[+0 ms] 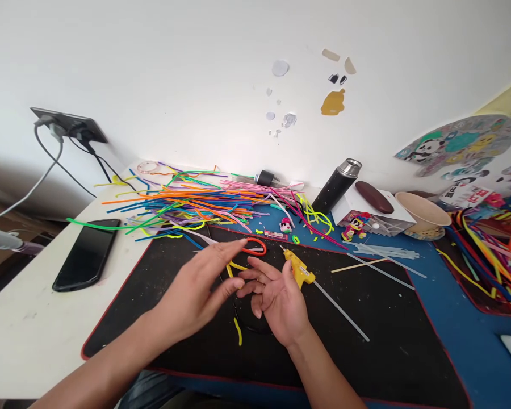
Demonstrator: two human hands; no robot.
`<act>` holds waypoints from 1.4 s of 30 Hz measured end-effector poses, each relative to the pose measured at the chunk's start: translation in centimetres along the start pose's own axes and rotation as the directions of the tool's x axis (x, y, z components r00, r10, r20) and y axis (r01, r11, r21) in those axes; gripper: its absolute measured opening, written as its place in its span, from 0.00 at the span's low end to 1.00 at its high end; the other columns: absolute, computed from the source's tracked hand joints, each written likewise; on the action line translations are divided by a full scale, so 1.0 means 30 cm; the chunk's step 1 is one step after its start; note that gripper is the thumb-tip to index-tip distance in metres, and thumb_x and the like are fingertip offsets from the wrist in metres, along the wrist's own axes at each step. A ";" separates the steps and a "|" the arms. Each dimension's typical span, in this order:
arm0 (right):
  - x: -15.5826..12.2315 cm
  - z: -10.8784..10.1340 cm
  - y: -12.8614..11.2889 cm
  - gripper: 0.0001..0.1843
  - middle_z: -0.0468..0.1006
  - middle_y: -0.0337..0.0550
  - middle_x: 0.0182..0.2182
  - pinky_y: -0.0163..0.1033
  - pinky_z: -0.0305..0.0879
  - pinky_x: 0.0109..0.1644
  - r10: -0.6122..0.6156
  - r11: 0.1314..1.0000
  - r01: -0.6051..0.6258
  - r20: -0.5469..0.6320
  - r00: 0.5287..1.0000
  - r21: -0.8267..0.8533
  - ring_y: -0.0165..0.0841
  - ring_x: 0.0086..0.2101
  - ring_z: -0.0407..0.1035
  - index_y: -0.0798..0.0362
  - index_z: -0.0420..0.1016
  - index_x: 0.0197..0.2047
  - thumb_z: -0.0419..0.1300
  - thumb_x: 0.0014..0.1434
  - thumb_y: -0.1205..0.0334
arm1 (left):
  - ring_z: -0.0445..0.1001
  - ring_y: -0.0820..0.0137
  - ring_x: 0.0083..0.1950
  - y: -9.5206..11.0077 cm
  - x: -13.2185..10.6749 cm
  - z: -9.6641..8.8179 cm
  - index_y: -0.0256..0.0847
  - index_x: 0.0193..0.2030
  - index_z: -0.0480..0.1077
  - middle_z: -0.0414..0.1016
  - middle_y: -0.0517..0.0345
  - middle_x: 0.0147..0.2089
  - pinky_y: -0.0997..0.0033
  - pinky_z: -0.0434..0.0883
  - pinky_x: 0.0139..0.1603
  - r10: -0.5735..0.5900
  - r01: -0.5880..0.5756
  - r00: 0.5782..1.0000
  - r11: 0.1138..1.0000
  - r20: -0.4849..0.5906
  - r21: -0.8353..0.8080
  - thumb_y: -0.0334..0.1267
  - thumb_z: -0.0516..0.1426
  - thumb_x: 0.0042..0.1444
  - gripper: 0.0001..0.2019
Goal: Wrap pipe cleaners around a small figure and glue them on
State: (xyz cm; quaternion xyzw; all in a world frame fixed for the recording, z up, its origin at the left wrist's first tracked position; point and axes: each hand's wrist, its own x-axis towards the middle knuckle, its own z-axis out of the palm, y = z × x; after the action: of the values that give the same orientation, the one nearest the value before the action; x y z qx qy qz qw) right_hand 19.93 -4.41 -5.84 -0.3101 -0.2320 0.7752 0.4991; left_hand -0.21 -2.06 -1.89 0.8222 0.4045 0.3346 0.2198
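My left hand (204,289) reaches over the black mat (162,295) with its fingers stretched out toward an orange pipe-cleaner loop (258,246). My right hand (276,298) faces it with spread fingers; the fingertips of the two hands almost meet. Neither hand clearly grips anything. A bent yellow pipe cleaner (233,266) lies between the hands, and a short yellow piece (238,331) sits just below them. A thin black loop (243,319) lies on the mat under my right hand. A yellow glue gun (298,267) rests beside my right thumb, with a clear glue stick (343,312) trailing from it.
A big heap of coloured pipe cleaners (196,204) covers the desk's far side, with more at the right (494,250). A phone (87,253) lies left of the mat. A black flask (336,184), white box (378,218), paper bowl (423,215) and loose glue sticks (383,250) stand at the back right.
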 end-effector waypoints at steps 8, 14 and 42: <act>-0.013 0.035 0.004 0.36 0.84 0.51 0.44 0.45 0.75 0.44 -0.029 0.999 0.035 0.170 0.985 -0.032 0.44 0.46 0.76 0.52 0.86 0.49 0.56 0.66 0.28 | 0.81 0.62 0.33 -0.024 0.076 0.070 0.39 0.46 0.76 0.82 0.52 0.35 0.67 0.75 0.35 -0.002 -0.055 0.959 0.979 0.285 0.195 0.37 0.48 0.73 0.15; -0.029 0.023 0.001 0.38 0.85 0.57 0.52 0.50 0.72 0.50 0.000 1.000 0.002 0.177 0.984 -0.015 0.49 0.50 0.78 0.52 0.86 0.53 0.54 0.66 0.27 | 0.77 0.68 0.28 -0.073 0.084 0.042 0.41 0.43 0.77 0.79 0.58 0.28 0.73 0.71 0.31 -0.216 0.265 0.956 0.928 0.200 -0.263 0.48 0.47 0.74 0.20; -0.022 0.008 0.052 0.23 0.84 0.46 0.29 0.40 0.68 0.36 -0.111 0.926 0.051 -0.140 0.984 -0.373 0.34 0.28 0.74 0.55 0.86 0.46 0.66 0.65 0.41 | 0.75 0.64 0.36 -0.086 -0.031 -0.003 0.41 0.39 0.80 0.82 0.55 0.37 0.67 0.72 0.42 -0.463 0.565 0.825 0.693 0.324 -0.447 0.57 0.57 0.66 0.21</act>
State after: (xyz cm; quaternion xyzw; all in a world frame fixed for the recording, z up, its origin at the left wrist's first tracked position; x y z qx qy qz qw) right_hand 18.98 -5.64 -6.55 -0.4488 -0.3453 0.6695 0.4807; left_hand -2.03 -1.32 -3.80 0.6102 0.4894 0.2783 0.5574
